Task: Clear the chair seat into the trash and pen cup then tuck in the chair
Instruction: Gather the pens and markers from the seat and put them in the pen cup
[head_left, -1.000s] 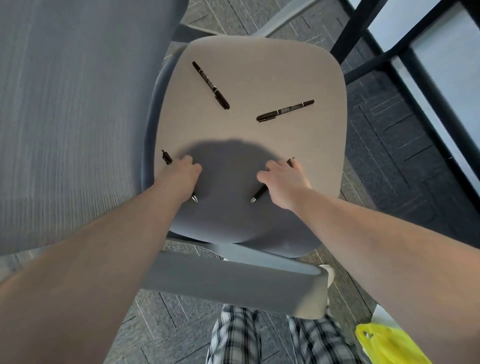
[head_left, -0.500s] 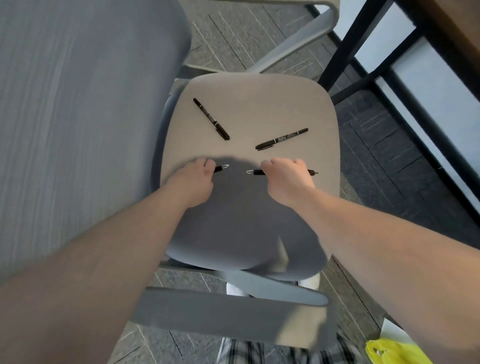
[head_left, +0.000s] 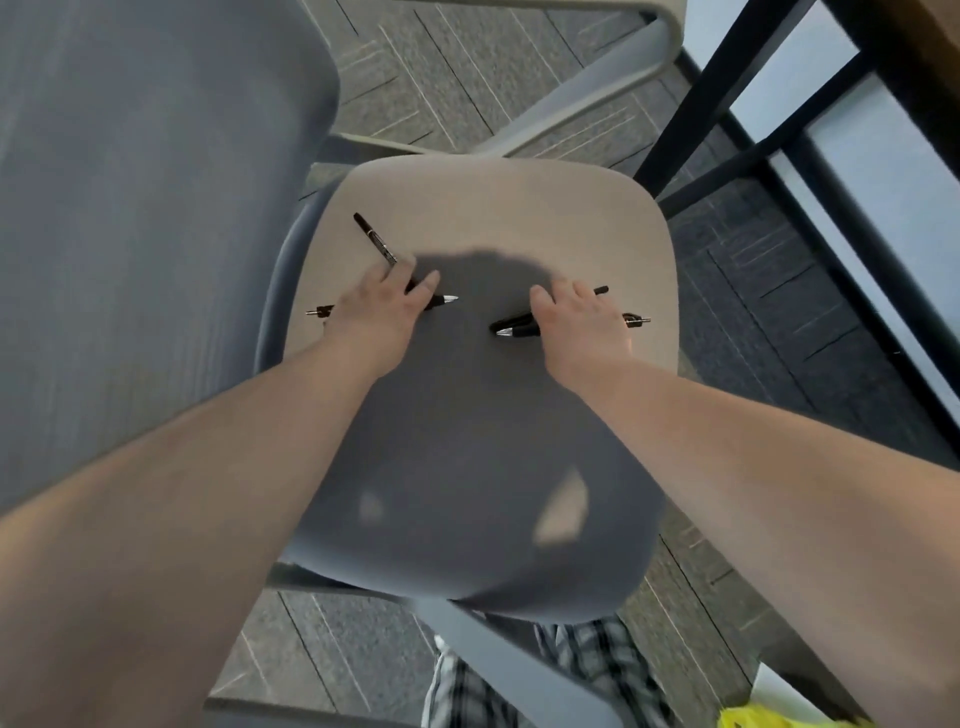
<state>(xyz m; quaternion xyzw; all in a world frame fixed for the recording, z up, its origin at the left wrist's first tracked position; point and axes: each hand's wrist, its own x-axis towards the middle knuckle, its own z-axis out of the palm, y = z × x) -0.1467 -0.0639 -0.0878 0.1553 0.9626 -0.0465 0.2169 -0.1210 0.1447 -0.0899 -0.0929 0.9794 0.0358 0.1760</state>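
Head view, looking down. Chair back (head_left: 145, 218) far left, big and blurred. Seat (head_left: 519, 218) centre, half in shadow. Desk frame (head_left: 691, 119) far right. Yellow bag (head_left: 748, 719) at near right corner, maybe the trash; pen cup not in view.

Left hand (head_left: 376, 312) on seat, left of centre, fingers curled over one pen (head_left: 447, 300) lying crosswise, tip poking out right, tail out left. Fingertips also touching a second pen (head_left: 371, 236) angled away to far left. Grip on the second: cannot tell.

Right hand (head_left: 582, 322) on seat, right of centre, fingers closed down over two pens: silver-tipped pen (head_left: 506, 330) pointing left, slim marker (head_left: 600, 290) sticking out far right.

Step, by judgement: gathering pens two per hand. No trash seen on seat.

Risks:
- Crossed pens in one hand, not parallel; could scissor apart on lift, one dropping to carpet.
- Left hand's angled pen only under fingertips; likely to be left behind or flicked off seat edge.
- Seat slopes at edges; loose pen could roll off.
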